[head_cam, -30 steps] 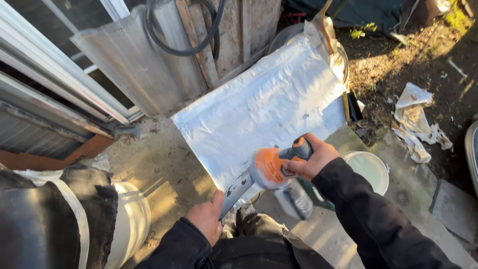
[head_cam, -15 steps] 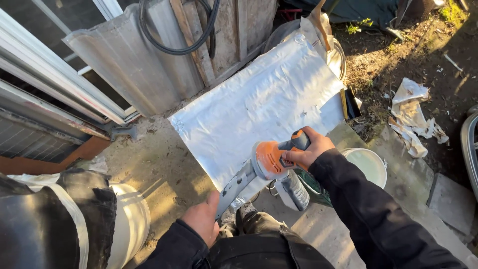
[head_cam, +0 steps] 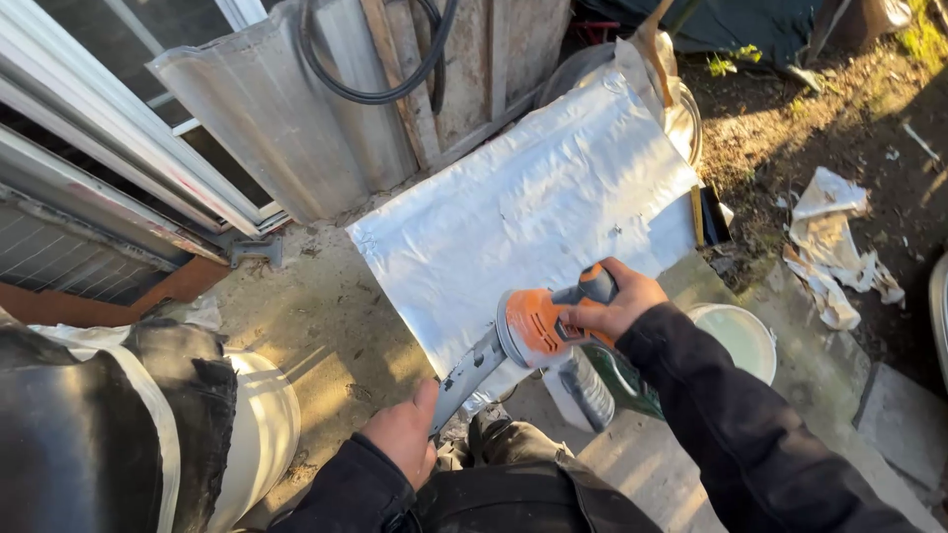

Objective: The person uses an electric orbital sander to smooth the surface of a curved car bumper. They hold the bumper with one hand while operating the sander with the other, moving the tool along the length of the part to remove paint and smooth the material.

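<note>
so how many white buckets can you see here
2: one white bucket lies at lower left, beside the left hand; another white bucket stands behind the right forearm. More may be hidden.

the near end of the grey metal strip (head_cam: 466, 373) is hidden inside the left hand (head_cam: 403, 434). the sander (head_cam: 541, 322) covers its far end, and the sander's pad face cannot be seen. the white bucket (head_cam: 743, 336) is half behind the right sleeve (head_cam: 731, 424). the black hose (head_cam: 375, 59) and the white drum (head_cam: 259, 434) are cut by the picture's edges.
</note>
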